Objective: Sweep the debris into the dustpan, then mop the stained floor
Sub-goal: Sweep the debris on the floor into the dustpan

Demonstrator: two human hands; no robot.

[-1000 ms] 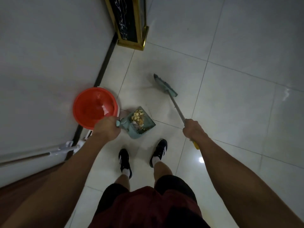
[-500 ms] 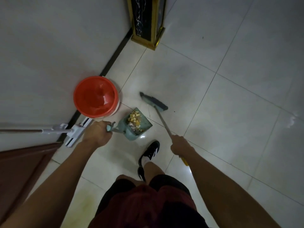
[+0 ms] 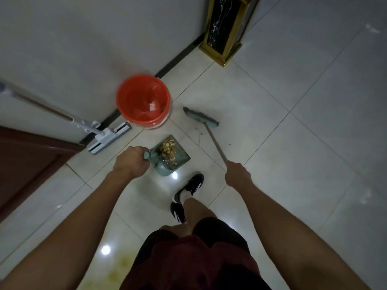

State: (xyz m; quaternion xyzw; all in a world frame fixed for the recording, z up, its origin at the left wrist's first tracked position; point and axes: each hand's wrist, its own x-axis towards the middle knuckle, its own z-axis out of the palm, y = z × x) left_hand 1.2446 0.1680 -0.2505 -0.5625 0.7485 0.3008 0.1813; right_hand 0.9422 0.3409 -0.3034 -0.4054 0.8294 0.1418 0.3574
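Around one red bin: one dustpan, one broom, one mop, two hands, two shoes.

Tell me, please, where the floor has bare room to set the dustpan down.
Bare tiles lie right of the broom, toward the gold-edged stand. It is crowded by the wall: bucket, mop and dustpan sit close together.

Indoor tiled hallway, white wall, brown door, gold-trimmed pillar

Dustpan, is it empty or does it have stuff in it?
Loaded: the dustpan, held by the left hand, carries a pile of yellowish debris.
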